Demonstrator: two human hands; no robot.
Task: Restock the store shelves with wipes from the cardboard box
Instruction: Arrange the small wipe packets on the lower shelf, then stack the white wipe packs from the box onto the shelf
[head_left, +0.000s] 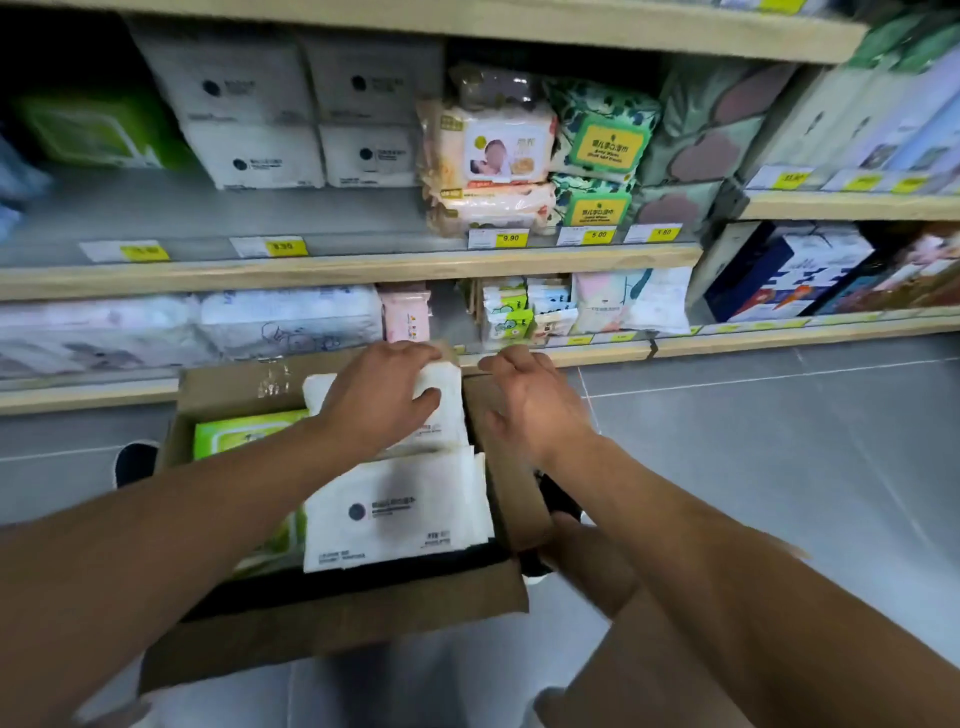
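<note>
Head view. My left hand (382, 400) grips a white wipes pack (441, 410), soft crinkled plastic, at the far end of the cardboard box (332, 618). A second white pack (395, 512) lies flat at 6 o'clock of it; one green pack (244, 431) at 9. My right hand (530, 400) hovers over the box's right flap, fingers loosely curled, empty. Shelf (343, 265) at 12 holds four matching white packs.

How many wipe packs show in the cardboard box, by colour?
White packs: 2, one lying near the person, one gripped by the left hand
Green packs: 1, along the cardboard box's left side
Total: 3 visible; any beneath are hidden.
</note>
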